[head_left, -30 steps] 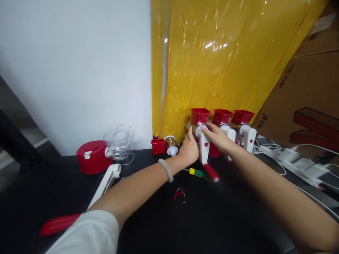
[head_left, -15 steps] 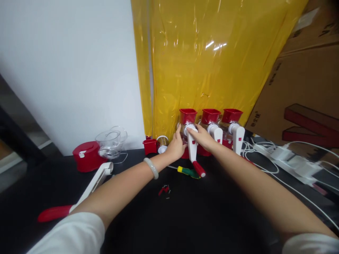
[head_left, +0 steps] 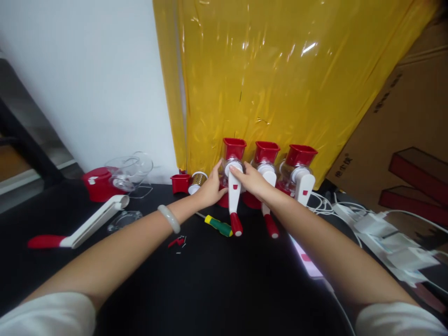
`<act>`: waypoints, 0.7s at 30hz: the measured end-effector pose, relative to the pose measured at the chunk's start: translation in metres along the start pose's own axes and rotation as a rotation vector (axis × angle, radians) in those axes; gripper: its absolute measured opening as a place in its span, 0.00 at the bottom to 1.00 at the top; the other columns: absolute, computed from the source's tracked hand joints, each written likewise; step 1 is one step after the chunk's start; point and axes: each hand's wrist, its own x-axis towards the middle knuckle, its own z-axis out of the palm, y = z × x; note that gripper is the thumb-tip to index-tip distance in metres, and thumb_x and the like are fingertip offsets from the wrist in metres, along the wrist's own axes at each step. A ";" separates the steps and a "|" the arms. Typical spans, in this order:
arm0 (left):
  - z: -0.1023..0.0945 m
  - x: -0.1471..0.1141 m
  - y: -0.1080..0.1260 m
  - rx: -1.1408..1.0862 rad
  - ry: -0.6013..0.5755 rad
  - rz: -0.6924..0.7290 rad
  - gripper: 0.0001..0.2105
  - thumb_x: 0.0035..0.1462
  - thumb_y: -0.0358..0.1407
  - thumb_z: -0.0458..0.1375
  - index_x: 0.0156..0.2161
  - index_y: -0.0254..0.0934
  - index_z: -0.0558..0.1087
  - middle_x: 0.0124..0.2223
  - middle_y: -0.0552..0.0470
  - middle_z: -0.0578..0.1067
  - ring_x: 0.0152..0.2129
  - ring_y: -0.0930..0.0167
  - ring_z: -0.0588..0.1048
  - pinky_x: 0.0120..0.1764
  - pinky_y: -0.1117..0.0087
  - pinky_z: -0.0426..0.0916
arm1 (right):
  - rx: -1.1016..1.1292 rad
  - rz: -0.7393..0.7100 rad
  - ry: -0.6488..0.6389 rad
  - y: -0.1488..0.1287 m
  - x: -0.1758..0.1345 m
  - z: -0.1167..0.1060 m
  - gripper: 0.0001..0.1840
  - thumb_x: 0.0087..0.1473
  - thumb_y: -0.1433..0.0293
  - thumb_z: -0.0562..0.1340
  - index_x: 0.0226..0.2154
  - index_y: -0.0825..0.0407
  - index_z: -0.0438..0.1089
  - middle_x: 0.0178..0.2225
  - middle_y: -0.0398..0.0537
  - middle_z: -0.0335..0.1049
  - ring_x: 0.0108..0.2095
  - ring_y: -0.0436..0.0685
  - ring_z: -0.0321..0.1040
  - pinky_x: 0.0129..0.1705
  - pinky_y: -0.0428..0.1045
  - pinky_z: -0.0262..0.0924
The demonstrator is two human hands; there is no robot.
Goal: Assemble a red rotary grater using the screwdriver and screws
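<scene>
Three hand-crank rotary graters, each with a red hopper and a white crank, stand side by side at the back of the table. Both of my hands are on the leftmost rotary grater (head_left: 234, 148). My left hand (head_left: 210, 187) is wrapped against its left side. From the right, my right hand (head_left: 252, 179) grips it, the thumb lying over the top of the white crank (head_left: 234, 191). Behind my right hand is the middle rotary grater (head_left: 267, 153), and the third rotary grater (head_left: 301, 156) stands further right. A green-and-yellow screwdriver (head_left: 220, 226) lies in front of the held grater.
Left of my hands are a grating drum (head_left: 198, 182), a small red hopper (head_left: 180, 184), a red base (head_left: 100, 183), clear plastic parts (head_left: 129, 170) and a loose crank (head_left: 93, 224). Small red pieces (head_left: 178, 241) lie in front. A phone (head_left: 307, 261), cables and power strip (head_left: 381, 238) are right.
My view has shifted, bringing the phone and more of the middle crank into sight. Both hands stay on the leftmost grater, whose crank now hangs straighter.
</scene>
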 end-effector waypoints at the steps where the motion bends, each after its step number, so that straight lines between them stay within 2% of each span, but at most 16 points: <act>1: 0.000 -0.001 0.002 0.006 0.005 0.005 0.47 0.54 0.28 0.60 0.68 0.35 0.32 0.68 0.28 0.45 0.64 0.55 0.53 0.62 0.47 0.53 | -0.007 0.059 0.047 -0.001 -0.004 0.001 0.43 0.51 0.42 0.57 0.57 0.57 0.60 0.57 0.64 0.66 0.59 0.67 0.62 0.60 0.59 0.56; 4: -0.005 -0.005 0.009 0.015 0.005 0.002 0.45 0.55 0.29 0.61 0.68 0.33 0.35 0.67 0.28 0.51 0.64 0.56 0.54 0.63 0.49 0.53 | 0.001 0.121 0.085 -0.004 -0.028 0.004 0.45 0.51 0.46 0.60 0.62 0.58 0.56 0.63 0.64 0.57 0.65 0.67 0.53 0.65 0.61 0.48; 7: -0.029 -0.012 0.015 0.092 0.068 -0.073 0.40 0.57 0.35 0.61 0.66 0.28 0.43 0.63 0.27 0.58 0.61 0.55 0.60 0.60 0.51 0.58 | 0.121 0.092 0.042 -0.007 -0.074 0.002 0.46 0.53 0.50 0.61 0.66 0.53 0.49 0.66 0.60 0.50 0.65 0.65 0.53 0.65 0.62 0.50; 9: -0.062 -0.020 0.018 0.158 0.134 -0.061 0.35 0.59 0.36 0.60 0.64 0.26 0.49 0.61 0.29 0.61 0.58 0.57 0.64 0.58 0.55 0.61 | 0.134 0.064 0.048 -0.006 -0.110 0.000 0.42 0.53 0.52 0.61 0.65 0.49 0.52 0.67 0.56 0.50 0.65 0.64 0.53 0.65 0.63 0.51; 11: -0.106 -0.031 0.019 0.284 0.169 0.003 0.28 0.59 0.34 0.59 0.61 0.28 0.56 0.59 0.34 0.64 0.57 0.60 0.64 0.59 0.57 0.59 | 0.082 0.065 0.047 -0.003 -0.143 0.001 0.38 0.52 0.53 0.63 0.62 0.47 0.59 0.65 0.54 0.55 0.63 0.65 0.56 0.65 0.63 0.52; 13: -0.154 -0.048 0.018 0.437 0.235 -0.012 0.21 0.59 0.34 0.58 0.56 0.30 0.63 0.55 0.38 0.68 0.55 0.61 0.66 0.59 0.58 0.59 | 0.035 0.044 0.071 0.001 -0.169 0.008 0.32 0.53 0.53 0.62 0.58 0.46 0.65 0.62 0.53 0.60 0.62 0.66 0.59 0.64 0.63 0.54; 16: -0.217 -0.084 0.011 0.650 0.348 -0.219 0.15 0.59 0.35 0.58 0.51 0.32 0.68 0.51 0.42 0.71 0.52 0.61 0.67 0.57 0.59 0.60 | -0.024 -0.052 0.097 0.004 -0.187 0.029 0.25 0.56 0.55 0.59 0.54 0.43 0.69 0.60 0.51 0.63 0.60 0.64 0.62 0.62 0.63 0.57; 18: -0.244 -0.114 0.006 0.761 0.334 -0.413 0.13 0.59 0.37 0.57 0.47 0.33 0.70 0.47 0.43 0.74 0.49 0.60 0.70 0.53 0.59 0.63 | -0.103 -0.128 0.074 0.002 -0.187 0.046 0.20 0.57 0.56 0.58 0.51 0.42 0.72 0.59 0.51 0.64 0.60 0.65 0.62 0.62 0.65 0.57; 20: -0.256 -0.147 0.003 0.791 0.186 -0.571 0.13 0.59 0.42 0.57 0.42 0.34 0.71 0.43 0.44 0.76 0.43 0.59 0.74 0.45 0.62 0.68 | -0.230 -0.208 0.117 -0.001 -0.181 0.061 0.18 0.57 0.57 0.58 0.47 0.43 0.74 0.59 0.52 0.64 0.62 0.67 0.57 0.63 0.68 0.53; 21: -0.259 -0.162 0.003 0.792 0.086 -0.623 0.14 0.59 0.45 0.57 0.39 0.35 0.72 0.40 0.44 0.77 0.40 0.59 0.75 0.42 0.64 0.68 | -0.296 -0.252 0.188 -0.004 -0.176 0.066 0.18 0.56 0.57 0.59 0.46 0.44 0.74 0.59 0.53 0.63 0.64 0.69 0.53 0.63 0.70 0.49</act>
